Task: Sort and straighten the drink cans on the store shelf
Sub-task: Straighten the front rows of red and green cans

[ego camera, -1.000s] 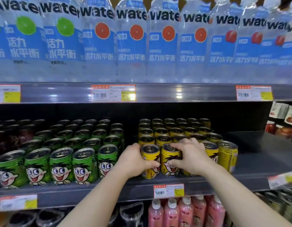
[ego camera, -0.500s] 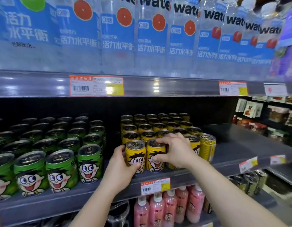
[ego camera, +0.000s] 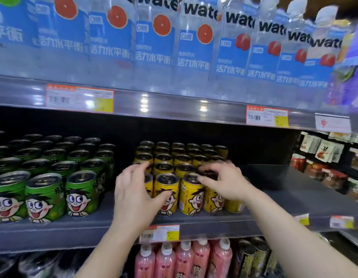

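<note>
Both hands have lifted off the yellow cans (ego camera: 167, 192): left hand (ego camera: 134, 194) hovers with loosely curled fingers, right hand (ego camera: 224, 182) likewise, holding nothing. Beneath them the cans stand on the grey shelf (ego camera: 294, 189); green cans (ego camera: 45, 197) sit leftward, water bottles (ego camera: 154, 47) above.

Bare shelf (ego camera: 284, 189) right of yellow cans (ego camera: 168, 189); narrow gap toward green cans (ego camera: 82, 193) leftward.

Bright overhead store light; glare spots on the upper shelf rail (ego camera: 174, 105) above both hands. Motion blur on the fingers and far right edge. Wide-angle bending at borders. Shelf recess behind the hands dark.
</note>
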Demonstrator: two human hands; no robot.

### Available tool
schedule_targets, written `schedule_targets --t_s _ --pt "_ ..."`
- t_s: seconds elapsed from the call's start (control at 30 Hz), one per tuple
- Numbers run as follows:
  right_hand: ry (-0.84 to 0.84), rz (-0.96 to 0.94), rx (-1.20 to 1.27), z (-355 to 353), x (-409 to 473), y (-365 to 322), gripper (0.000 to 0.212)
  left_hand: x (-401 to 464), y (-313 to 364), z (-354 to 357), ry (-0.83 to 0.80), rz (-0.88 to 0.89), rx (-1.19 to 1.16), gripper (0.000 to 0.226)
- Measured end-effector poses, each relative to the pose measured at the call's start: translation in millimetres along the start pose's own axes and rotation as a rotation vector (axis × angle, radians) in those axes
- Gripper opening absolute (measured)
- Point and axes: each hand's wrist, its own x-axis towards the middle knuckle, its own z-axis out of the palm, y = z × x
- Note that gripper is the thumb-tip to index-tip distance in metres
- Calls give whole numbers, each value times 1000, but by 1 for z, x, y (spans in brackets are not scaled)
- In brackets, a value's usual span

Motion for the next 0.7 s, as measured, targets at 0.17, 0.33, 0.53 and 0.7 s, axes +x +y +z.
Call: schedule_targets --t_s 0.17,0.33,0.53,0.7 --pt "-26 -75 69 -13 2 25 48 9 45 33 -53 240 334 79" --pt "-127 -48 -31 -23 0 55 54 23 80 47 -310 169 562 82" --pt "-52 -63 56 -13 -1 55 58 38 70 41 -516 74 478 77" --pt "24 -39 64 -12 -3 62 64 37 68 43 -532 56 448 78"
